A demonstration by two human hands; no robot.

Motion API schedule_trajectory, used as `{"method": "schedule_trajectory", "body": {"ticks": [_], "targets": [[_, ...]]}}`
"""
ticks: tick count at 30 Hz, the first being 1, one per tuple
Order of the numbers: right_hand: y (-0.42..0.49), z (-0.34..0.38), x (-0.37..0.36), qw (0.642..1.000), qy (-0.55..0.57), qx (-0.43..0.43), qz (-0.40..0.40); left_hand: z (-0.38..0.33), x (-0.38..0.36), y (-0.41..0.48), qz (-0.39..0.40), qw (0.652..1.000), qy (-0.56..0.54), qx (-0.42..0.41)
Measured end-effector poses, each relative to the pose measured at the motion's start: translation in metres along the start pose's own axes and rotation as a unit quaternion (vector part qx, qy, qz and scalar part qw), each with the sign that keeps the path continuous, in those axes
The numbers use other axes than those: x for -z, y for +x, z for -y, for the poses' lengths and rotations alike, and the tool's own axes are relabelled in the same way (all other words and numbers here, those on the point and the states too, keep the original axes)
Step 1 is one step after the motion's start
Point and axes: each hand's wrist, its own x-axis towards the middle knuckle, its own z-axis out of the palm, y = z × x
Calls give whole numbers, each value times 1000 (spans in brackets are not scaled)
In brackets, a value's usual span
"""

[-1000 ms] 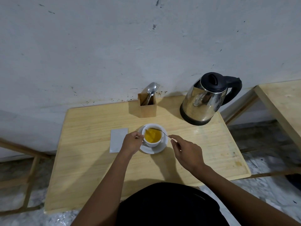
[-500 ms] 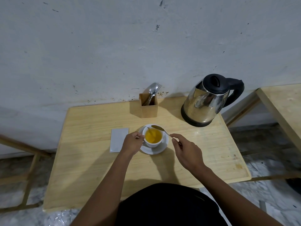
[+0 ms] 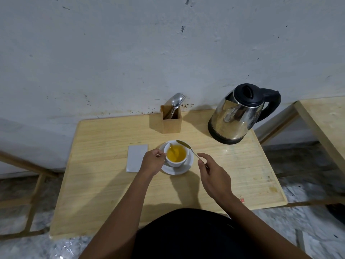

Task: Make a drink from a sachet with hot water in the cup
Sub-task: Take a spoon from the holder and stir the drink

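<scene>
A white cup (image 3: 174, 161) filled with orange-yellow drink stands on a white saucer (image 3: 184, 168) in the middle of the wooden table (image 3: 104, 184). My left hand (image 3: 152, 161) grips the cup at its left side, where the handle is hidden. My right hand (image 3: 214, 174) pinches the handle of a metal teaspoon (image 3: 186, 147); the spoon's bowl is raised just above the cup's far right rim, out of the liquid. A flat white sachet (image 3: 136, 157) lies on the table left of the saucer, partly under my left hand.
A steel kettle with a black lid and handle (image 3: 240, 114) stands at the table's back right. A wooden cutlery holder (image 3: 170, 120) with spoons and a fork sits at the back by the wall. Another wooden table (image 3: 326, 124) is to the right.
The teaspoon came up out of the drink and now hovers over the cup's far right rim. My left hand stays on the cup.
</scene>
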Motion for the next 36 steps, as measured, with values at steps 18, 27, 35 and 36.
{"method": "schedule_trajectory", "body": {"ticks": [18,27,35,36], "targets": [[19,-41,-17,955,260,-142,-19,3,-1,2,2,1000,-13,-6],[61,-49,-41,939,227,-259,-7,3,-1,3,-1,1000,-9,-3],[65,-49,-41,971,63,-229,32,3,0,3,0,1000,-3,-5],[66,-48,-41,972,38,-229,35,3,0,3,0,1000,-3,-4]]}}
